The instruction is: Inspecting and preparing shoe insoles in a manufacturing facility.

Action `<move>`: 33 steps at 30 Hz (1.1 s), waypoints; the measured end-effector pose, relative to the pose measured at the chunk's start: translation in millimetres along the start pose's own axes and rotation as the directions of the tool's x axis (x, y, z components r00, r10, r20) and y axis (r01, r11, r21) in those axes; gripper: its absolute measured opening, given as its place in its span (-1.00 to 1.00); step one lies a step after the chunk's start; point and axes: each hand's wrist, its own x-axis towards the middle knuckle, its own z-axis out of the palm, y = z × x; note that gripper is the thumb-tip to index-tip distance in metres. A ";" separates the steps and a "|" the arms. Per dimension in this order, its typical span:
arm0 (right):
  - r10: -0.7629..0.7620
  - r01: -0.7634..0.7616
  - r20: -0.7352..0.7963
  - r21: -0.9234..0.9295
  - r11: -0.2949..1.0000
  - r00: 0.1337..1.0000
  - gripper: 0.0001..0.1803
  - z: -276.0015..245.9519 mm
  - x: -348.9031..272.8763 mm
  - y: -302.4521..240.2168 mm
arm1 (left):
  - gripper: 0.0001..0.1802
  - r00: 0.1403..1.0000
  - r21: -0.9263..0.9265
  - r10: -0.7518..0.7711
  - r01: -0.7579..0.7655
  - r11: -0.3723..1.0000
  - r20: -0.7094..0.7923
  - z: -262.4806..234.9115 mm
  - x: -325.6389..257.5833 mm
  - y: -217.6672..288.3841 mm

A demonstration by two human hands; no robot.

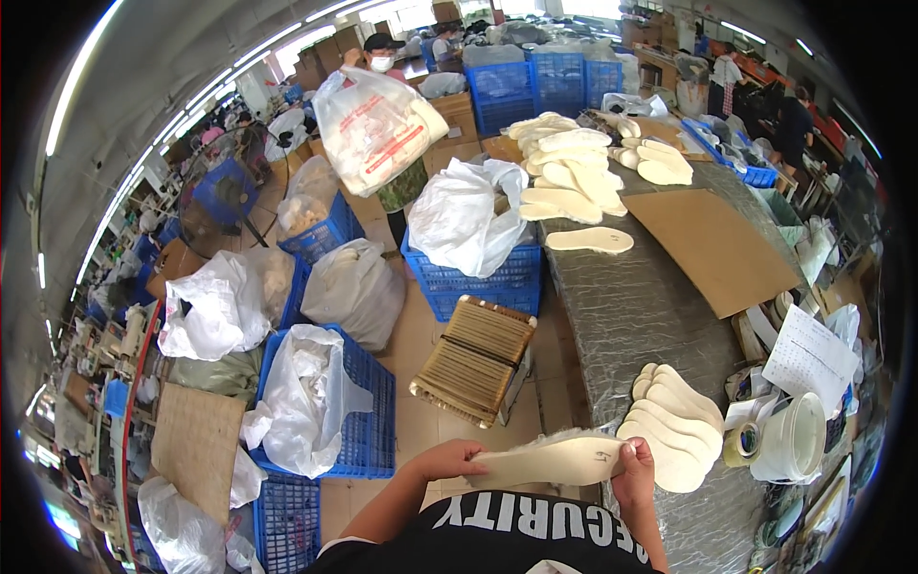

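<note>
Between my two hands stretches a cream insole with fluffy edging and a handwritten mark near one end. My left hand pinches its left end, and my right hand grips the right end with the thumb on top. Just right of my right hand, a fanned stack of insoles lies on the dark plastic-covered table. Farther up the table is a larger heap of insoles, with a single insole in front of it.
A cardboard sheet lies on the table. A white bucket and tape roll stand at the right. A woven stool and blue crates with bags are on the left. A person carries a plastic bag.
</note>
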 end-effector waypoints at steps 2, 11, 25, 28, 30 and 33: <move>-0.012 0.012 0.003 0.026 1.000 1.000 -0.89 -9.6 -3.3 -0.9 | -0.56 0.999 -0.014 -0.025 0.024 1.000 -0.043 1.7 6.4 0.1; 0.050 -0.043 -0.156 0.049 0.998 0.986 -0.96 -36.6 -41.6 -1.7 | -0.64 0.975 -0.051 -0.016 0.005 0.999 -0.222 28.0 23.0 2.3; -0.246 0.344 -0.409 0.185 0.921 0.879 -0.68 -89.4 -98.3 -40.5 | -0.86 0.964 -0.181 0.244 -0.260 0.949 -0.105 65.0 143.4 126.9; -0.322 0.443 -0.477 0.164 0.882 0.818 -0.71 -103.6 -115.1 -44.1 | -0.79 0.964 -0.246 0.266 -0.254 0.936 0.019 78.0 169.4 131.4; -0.365 0.490 -0.529 0.113 0.864 0.766 -0.72 -107.3 -130.2 -41.5 | -0.74 0.953 -0.285 0.289 -0.253 0.924 0.090 89.2 182.5 132.0; -0.410 0.526 -0.574 0.043 0.849 0.709 -0.73 -113.5 -147.4 -31.7 | -0.70 0.942 -0.218 0.305 -0.272 0.937 0.137 101.1 195.2 131.7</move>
